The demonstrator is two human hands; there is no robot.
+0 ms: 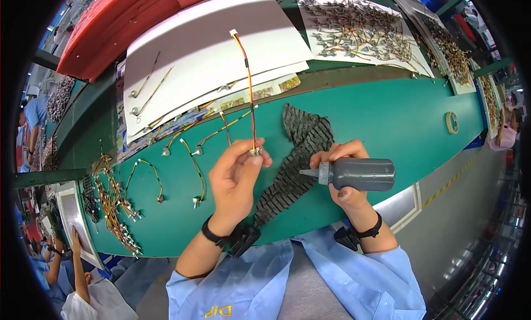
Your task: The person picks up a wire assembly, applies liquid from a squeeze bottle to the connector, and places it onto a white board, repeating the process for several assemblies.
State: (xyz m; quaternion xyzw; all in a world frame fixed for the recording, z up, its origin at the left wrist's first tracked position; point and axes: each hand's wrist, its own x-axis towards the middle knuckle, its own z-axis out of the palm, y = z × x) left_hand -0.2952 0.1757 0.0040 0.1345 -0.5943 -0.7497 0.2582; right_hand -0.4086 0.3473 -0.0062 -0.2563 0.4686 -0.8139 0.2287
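Note:
My left hand [235, 179] pinches a small metal component at the end of a wire lead [249, 79]. Red, yellow and black wires rise from the fingertips to a white plug at the top. In my right hand [347, 182] lies a dark grey squeeze bottle [365, 174], held sideways, its narrow nozzle pointing left toward the left hand but apart from it. Beneath and between both hands, a crumpled dark striped cloth [296, 165] rests on the green bench. Several similar leads, such as the lead [195, 168] left of my hand, lie nearby.
A tangled bundle of leads [113, 201] sits at the left. White sheets [215, 49] cover the back, beside a red foam block [121, 27]. Many wired parts [359, 30] fill a sheet at the back right. A tape roll [452, 122] lies at right. Co-workers' arms [79, 265] show lower left.

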